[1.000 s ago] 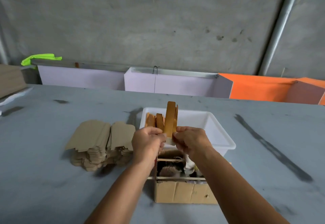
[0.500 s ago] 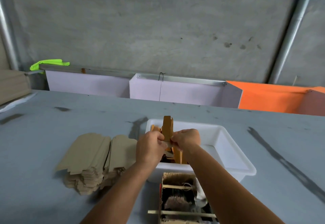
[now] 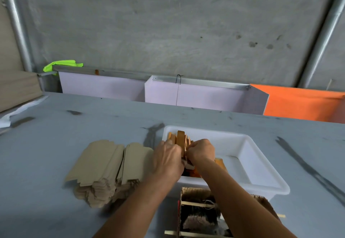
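- A tub (image 3: 280, 187) sits on the table (image 3: 46, 153).
- Left of it, a cardboard stack (image 3: 104, 164); nearer us, a carton (image 3: 197, 217).
- Our left hand (image 3: 169, 160) and right hand (image 3: 200, 150) grip wooden pieces (image 3: 180, 138) in its left end.

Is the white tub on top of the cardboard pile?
No, the white tub sits on the table, beside the cardboard pile.

We see the wooden slats (image 3: 180, 138) as honey-orange, the tub (image 3: 261, 164) plain white, the cardboard stack (image 3: 104, 164) kraft tan. Our table (image 3: 56, 135) is pale blue-grey with dark streaks, the panels (image 3: 205, 95) lilac, the end panel (image 3: 302, 103) bright orange, the cloth (image 3: 61, 64) neon yellow-green — the wall (image 3: 168, 32) mottled grey with darker spots
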A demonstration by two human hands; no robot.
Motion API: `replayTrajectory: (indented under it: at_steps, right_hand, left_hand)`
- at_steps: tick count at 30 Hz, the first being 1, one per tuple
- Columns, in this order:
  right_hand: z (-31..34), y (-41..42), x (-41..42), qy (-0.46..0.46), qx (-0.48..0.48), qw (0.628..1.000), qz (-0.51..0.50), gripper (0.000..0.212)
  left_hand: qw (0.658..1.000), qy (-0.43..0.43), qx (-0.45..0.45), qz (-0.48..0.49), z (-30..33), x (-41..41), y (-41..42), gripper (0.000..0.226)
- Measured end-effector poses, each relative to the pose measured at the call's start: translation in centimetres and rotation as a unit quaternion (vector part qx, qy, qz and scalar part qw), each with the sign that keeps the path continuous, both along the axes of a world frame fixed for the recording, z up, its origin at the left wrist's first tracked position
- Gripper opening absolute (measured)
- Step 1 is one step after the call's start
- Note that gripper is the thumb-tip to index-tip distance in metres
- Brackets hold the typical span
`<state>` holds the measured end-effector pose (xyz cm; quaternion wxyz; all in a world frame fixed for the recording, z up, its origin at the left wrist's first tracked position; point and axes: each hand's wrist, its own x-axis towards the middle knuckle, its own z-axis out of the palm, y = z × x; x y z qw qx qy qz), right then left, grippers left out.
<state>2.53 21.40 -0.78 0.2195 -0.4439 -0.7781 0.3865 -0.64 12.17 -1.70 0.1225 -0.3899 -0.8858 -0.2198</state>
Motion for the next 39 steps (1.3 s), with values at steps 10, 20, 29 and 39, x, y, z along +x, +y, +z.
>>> replayTrajectory:
  at_steps: [10, 20, 29, 39]
  right_hand:
    - [0.5, -1.2, 0.8, -0.029, 0.075, 0.993, 0.090, 0.022]
    - [1.6, -6.2, 2.4, -0.028, 0.233, 0.938, 0.254, 0.033]
    - [0.1, -12.1, 0.9, -0.220, 0.468, 0.783, 0.347, 0.032]
    - [-1.1, -14.1, 0.5, -0.241, 0.533, 0.743, 0.325, 0.022]
  left_hand:
    - [0.999, 0.002, -0.042, -0.014, 1.1, 0.7, -1.2, 0.013]
    - [0.989, -0.018, 0.132, 0.065, -0.7, 0.2, -7.1, 0.042]
    - [0.971, -0.056, 0.156, 0.170, -1.8, -0.2, -11.6, 0.044]
    - [0.964, -0.086, 0.173, 0.184, -1.6, 0.0, -12.5, 0.040]
